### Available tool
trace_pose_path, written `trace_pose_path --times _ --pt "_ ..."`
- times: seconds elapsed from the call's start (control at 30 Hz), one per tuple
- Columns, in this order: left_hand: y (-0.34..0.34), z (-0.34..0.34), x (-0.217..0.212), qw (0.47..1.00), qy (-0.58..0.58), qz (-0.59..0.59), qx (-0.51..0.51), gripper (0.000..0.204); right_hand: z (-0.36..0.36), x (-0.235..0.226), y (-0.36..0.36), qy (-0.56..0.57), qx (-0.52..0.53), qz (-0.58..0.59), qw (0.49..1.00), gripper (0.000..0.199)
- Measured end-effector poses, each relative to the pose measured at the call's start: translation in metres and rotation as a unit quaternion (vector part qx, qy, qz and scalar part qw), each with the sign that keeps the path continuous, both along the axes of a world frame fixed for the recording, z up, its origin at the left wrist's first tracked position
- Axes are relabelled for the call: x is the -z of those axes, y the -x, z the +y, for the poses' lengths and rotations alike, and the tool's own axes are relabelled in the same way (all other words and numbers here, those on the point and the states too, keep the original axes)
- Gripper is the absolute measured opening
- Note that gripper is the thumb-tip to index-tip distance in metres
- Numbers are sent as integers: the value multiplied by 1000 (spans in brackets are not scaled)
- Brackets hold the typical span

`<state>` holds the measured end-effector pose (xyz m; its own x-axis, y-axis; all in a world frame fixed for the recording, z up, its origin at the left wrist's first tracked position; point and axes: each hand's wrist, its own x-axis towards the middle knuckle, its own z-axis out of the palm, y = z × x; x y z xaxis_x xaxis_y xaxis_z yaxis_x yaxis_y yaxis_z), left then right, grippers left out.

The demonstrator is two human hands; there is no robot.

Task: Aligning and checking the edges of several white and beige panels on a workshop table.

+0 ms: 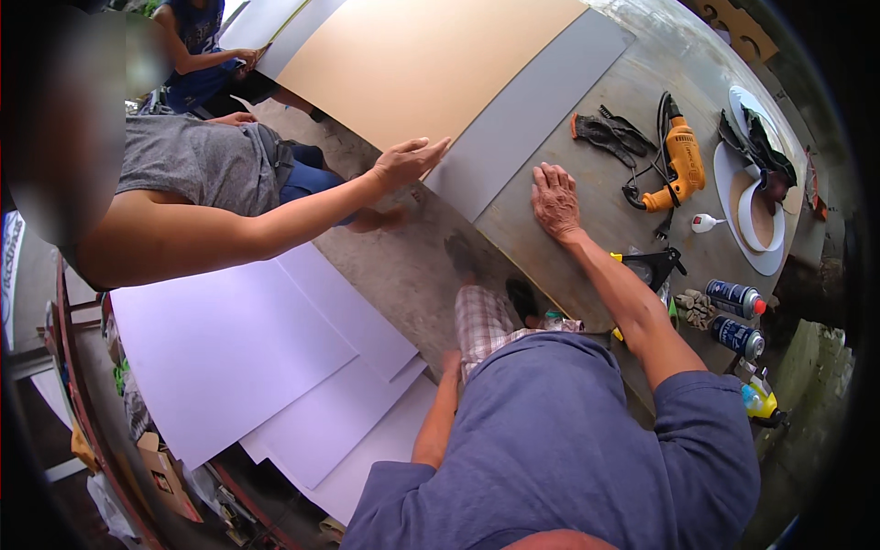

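My right hand (555, 202) lies flat, palm down and fingers apart, on the grey worktop (587, 238), just right of a long grey panel (532, 110). A large tan board (412, 64) lies beside that panel. A co-worker in a grey shirt reaches in from the left, with an open hand (408, 162) touching the near edge of the tan board. My left forearm runs down beside my blue shirt. My left hand (450, 365) rests by my knee in plaid shorts, mostly hidden.
An orange power drill (683, 165) with a black cord and black gloves (605, 133) lie on the worktop. White round cut-outs (761, 220) and two spray cans (736, 316) sit at the right. White sheets (229, 348) lie stacked at lower left. Another person (197, 46) holds the board's far end.
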<state>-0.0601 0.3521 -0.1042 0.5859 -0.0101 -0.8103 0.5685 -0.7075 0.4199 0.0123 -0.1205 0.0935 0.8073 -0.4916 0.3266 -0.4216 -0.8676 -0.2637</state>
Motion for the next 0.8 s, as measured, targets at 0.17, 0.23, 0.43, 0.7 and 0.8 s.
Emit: trace_pose_path --times 0.17,0.23,0.43,0.7,0.8 --pt "-4 -9 -23 996 -40 -16 79 35 0 0 1 16 -18 -34 999 40" --pt "-6 -14 -34 997 -41 -32 59 35 0 0 1 17 -18 -34 999 40" --pt "-7 -23 -47 995 -57 -49 70 34 0 0 1 21 -19 -36 999 40" --pt "-3 -24 -61 995 -51 -40 80 34 1 3 2 10 -6 -27 1000 41" --pt "3 -30 -64 999 -10 6 -38 34 0 0 1 12 -10 -13 1000 40"
